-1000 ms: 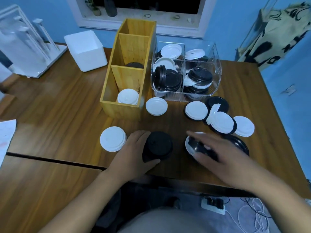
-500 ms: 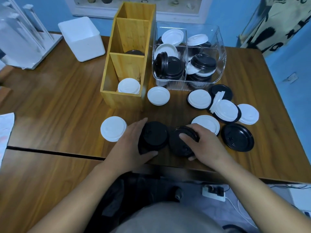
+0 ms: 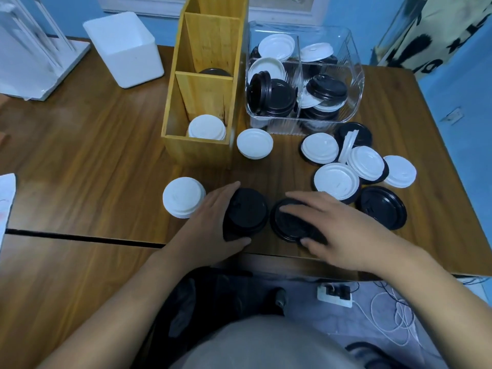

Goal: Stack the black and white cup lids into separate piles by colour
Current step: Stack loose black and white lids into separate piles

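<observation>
Left of centre in the frame, a short pile of white plastic cup lids (image 3: 183, 197) stands on the brown wooden table (image 3: 80, 155); above it a tall yellow wooden divided box (image 3: 197, 153) holds more white lids (image 3: 207, 127) in its nearest compartment; just right of the white pile, the left hand (image 3: 213, 225) curls round a pile of black plastic cup lids (image 3: 247, 209), fingers on the far side, thumb on the near side; beside it at lower centre, the right hand (image 3: 343, 230) holds a single black plastic cup lid (image 3: 287, 225), fingers spread over the top and thumb at the near rim; further right, loose white and black lids (image 3: 380, 207) lie overlapping; above them, a clear plastic bin (image 3: 356, 83) holds mixed lids.
</observation>
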`<state>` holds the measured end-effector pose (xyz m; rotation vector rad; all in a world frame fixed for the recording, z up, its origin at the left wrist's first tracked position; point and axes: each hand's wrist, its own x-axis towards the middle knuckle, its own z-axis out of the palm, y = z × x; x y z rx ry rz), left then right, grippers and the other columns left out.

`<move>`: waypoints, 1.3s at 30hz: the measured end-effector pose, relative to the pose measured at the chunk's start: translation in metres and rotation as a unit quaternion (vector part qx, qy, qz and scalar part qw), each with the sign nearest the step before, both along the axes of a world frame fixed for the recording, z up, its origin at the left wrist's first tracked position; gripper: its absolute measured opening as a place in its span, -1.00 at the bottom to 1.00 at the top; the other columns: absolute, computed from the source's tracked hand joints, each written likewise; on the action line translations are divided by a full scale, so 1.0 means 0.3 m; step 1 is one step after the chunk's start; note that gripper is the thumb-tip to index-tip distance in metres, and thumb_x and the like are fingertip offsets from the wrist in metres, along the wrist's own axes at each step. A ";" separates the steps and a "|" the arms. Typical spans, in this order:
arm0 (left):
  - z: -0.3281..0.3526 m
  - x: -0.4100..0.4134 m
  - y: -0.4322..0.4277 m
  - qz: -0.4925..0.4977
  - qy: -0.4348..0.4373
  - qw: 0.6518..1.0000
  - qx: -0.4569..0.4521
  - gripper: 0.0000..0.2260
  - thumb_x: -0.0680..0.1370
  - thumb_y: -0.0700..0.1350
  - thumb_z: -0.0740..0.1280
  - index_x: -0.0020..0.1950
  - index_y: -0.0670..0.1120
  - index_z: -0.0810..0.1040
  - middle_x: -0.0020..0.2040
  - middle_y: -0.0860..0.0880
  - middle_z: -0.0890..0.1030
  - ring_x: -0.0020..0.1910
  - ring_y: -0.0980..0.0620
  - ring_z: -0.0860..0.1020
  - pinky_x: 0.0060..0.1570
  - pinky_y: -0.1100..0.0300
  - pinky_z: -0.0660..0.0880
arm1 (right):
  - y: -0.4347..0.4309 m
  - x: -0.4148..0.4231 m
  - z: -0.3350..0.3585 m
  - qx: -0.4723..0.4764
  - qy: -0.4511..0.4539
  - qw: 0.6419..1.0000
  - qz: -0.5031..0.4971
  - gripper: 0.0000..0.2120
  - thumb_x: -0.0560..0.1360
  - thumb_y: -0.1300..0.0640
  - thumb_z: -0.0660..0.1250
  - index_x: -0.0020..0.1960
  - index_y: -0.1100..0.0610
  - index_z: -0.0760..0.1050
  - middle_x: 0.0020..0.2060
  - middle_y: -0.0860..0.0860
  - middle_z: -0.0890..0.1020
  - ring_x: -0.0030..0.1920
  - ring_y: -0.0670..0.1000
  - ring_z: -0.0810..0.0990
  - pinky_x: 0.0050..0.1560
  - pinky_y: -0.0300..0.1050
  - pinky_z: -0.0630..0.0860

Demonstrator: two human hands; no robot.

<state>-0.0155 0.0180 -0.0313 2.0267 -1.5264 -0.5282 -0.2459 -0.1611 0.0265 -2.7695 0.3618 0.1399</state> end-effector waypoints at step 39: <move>-0.032 -0.020 -0.031 0.026 -0.007 0.999 -0.030 0.04 0.29 0.31 0.58 0.61 -0.06 0.21 0.43 0.10 0.46 0.46 0.10 0.30 0.43 0.14 0.27 | 0.113 0.234 0.008 -0.006 -0.061 0.994 -0.086 -0.36 0.41 -0.27 0.43 0.41 -0.04 0.44 0.26 -0.13 0.55 0.16 -0.03 0.43 0.14 -0.26 0.31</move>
